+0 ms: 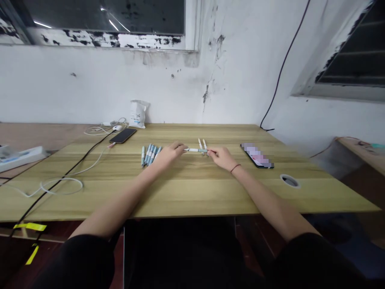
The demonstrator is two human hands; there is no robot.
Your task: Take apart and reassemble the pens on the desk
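A slim pale-blue and white pen (195, 150) lies level between my two hands, held across the middle of the wooden table (192, 192). My left hand (170, 155) pinches its white end, and my right hand (221, 157) grips its teal end. Just beyond the pen, two white pen parts (202, 144) lie side by side, close to my right fingers. Several similar blue-and-white pens (150, 155) lie in a tight row beyond my left wrist. A red thread (235, 168) circles my right wrist.
A black phone (122, 135) and white cables lie on the table's left side, with a black cable crossing it. Another phone (256, 155) lies at right, near a round desk grommet (289, 181). A white bag (138, 114) stands by the wall.
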